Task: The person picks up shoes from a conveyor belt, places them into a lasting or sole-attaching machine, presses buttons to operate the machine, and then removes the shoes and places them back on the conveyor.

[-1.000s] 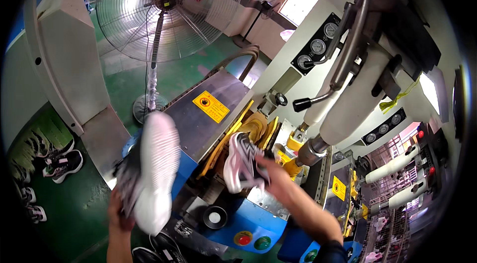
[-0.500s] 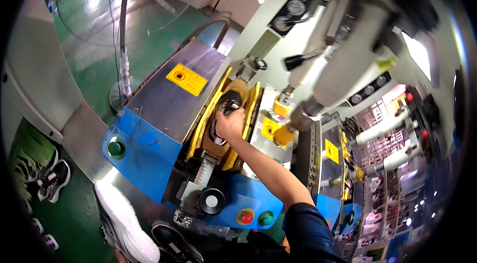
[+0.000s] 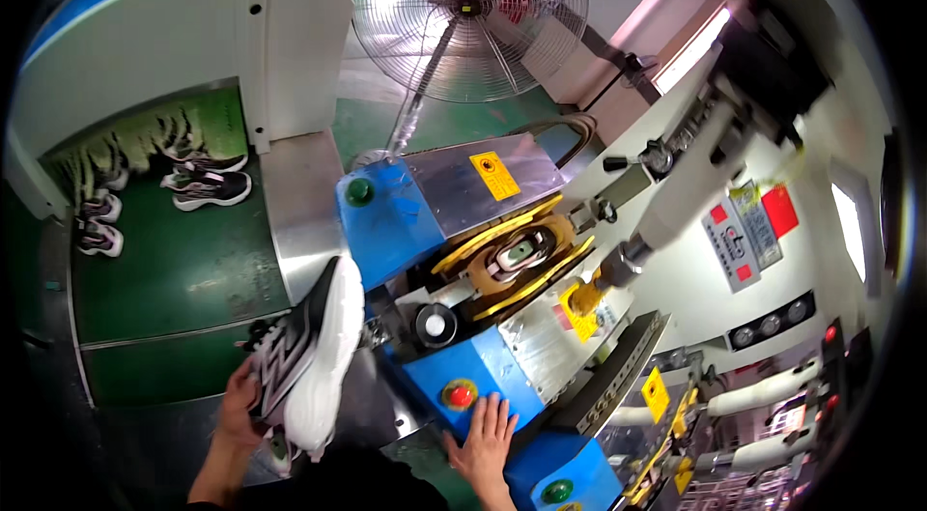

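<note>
- At lower left, your left hand [image 3: 241, 403] is curled round a black-and-white sneaker [image 3: 311, 352]; grip firm-looking, thumb hidden. Toe-to-heel line runs steeply upright, white sole turned to the right.
- Over the blue front panel [image 3: 446, 366], your right hand [image 3: 481, 445] is open, palm down, fingers slightly spread, nothing held. Fingertips just beside the red button [image 3: 459, 395]; can't tell if they're pressing anything.
- Between the two yellow pads [image 3: 502, 231] of the machine, a second shoe [image 3: 521, 252] sits opening up, both your hands clear of it.
- Right of the pads, white cylinder [image 3: 681, 187] with a yellow tip [image 3: 585, 298], angled down, off to one side of that shoe.
- Left of you on the green floor [image 3: 183, 289], more sneakers [image 3: 210, 190] near the grey housing.
</note>
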{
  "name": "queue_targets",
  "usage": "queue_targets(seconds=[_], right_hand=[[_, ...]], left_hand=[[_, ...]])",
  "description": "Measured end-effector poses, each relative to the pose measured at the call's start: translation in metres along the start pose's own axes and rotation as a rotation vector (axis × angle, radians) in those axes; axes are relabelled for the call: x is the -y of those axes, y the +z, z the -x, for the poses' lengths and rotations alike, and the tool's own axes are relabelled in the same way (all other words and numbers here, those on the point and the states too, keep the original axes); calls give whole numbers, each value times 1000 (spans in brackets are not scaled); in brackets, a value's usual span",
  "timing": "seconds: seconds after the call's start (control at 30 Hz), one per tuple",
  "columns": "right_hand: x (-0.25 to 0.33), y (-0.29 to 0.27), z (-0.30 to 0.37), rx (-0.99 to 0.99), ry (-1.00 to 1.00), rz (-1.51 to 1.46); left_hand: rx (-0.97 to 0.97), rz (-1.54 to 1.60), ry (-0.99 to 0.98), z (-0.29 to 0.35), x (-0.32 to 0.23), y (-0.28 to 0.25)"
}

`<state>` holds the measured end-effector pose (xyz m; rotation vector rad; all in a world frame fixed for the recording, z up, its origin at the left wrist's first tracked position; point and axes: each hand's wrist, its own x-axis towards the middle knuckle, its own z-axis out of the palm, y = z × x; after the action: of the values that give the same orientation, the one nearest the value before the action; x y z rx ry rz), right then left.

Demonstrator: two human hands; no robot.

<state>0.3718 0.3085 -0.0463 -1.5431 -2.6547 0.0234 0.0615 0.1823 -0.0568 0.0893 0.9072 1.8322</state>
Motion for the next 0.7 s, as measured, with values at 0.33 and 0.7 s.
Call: queue_targets(seconds=[0.33, 0.7], right_hand=[[60, 2, 64, 304, 86, -1989], [103, 45, 163, 928, 232, -2002]], left_hand=[[265, -750, -7, 124, 41, 45], [680, -1021, 542, 194, 19, 39]])
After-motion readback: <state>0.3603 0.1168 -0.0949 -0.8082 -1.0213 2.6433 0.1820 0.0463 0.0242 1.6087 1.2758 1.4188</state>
